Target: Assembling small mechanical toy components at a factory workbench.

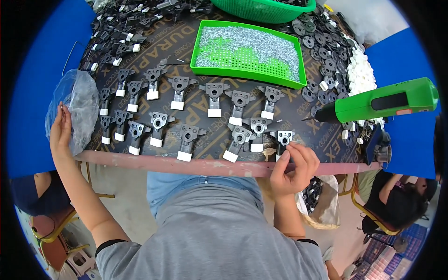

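Note:
Two uneven rows of black plastic brackets with white end caps lie on the table in front of me. At the right end of the near row, the thumb and curled fingers of my right hand close at the edge of one black plastic bracket; its lower end is partly covered. Over a clear plastic bag at the table's left edge, my left hand has its fingertips together; whatever they pinch is too small to make out. A green power screwdriver lies at the right, its bit pointing left.
A green tray of small silver screws sits mid-table, with a green basket behind it. Black parts pile at far left; black discs and white pieces at right. A white sack stands below the pink table edge.

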Demonstrator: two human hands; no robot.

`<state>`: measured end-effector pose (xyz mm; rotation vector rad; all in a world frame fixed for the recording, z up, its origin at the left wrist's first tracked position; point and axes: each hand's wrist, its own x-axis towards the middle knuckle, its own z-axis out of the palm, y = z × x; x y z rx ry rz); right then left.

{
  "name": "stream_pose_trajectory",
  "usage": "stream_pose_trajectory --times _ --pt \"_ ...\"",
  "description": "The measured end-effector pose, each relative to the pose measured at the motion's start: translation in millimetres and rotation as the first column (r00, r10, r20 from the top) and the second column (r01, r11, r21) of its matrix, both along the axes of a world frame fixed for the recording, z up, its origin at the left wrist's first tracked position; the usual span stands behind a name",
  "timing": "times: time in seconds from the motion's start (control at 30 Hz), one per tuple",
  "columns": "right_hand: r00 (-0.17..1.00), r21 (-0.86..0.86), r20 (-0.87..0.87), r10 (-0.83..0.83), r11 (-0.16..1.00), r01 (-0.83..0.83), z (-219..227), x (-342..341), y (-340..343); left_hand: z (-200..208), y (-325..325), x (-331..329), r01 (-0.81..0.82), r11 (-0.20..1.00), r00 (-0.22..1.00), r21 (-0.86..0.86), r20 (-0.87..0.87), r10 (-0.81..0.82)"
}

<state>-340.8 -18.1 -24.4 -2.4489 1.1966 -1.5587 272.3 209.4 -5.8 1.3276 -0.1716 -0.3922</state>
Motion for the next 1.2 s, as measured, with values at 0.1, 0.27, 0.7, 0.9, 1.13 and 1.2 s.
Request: stream_pose_trajectory --times 0.1,0.27,0.7,0.9,1.13,1.2 --pt "1.0 -0.002 0.01 0.009 1.0 -0.008 1.0 0.5 0.4 11.3 13.9 10.5 -0.011 0.825 0.838 -0.565 -0.455 -0.301" --pt "0.999 0.003 0.029 0.037 0.999 -0.037 0.5 -0.6 2.5 18.3 22.4 8.5 -0.297 0.73 0.741 -0.616 -0.631 -0.231" --pt "0.897 0.183 0.321 0.304 0.909 -0.374 48.7 -7.3 0.3 47.5 -136.2 -414.5 0.534 0.562 0.202 -0.632 -0.549 -0.811" --pt "0.809 0.312 0.267 0.524 0.747 -0.587 68.5 4.4 -4.8 38.6 -147.1 -449.3 0.527 0.48 0.051 -0.701 -0.538 -0.841" --pt "0.78 0.408 0.299 0.55 0.665 -0.626 58.8 -1.1 -6.6 31.9 -150.7 -460.5 0.601 0.48 0.035 -0.639 -0.579 -0.814" --pt "0.78 0.43 0.27 0.564 0.654 -0.622 58.7 -5.7 -7.4 23.1 -148.5 -463.4 0.583 0.447 0.015 -0.678 -0.541 -0.841"
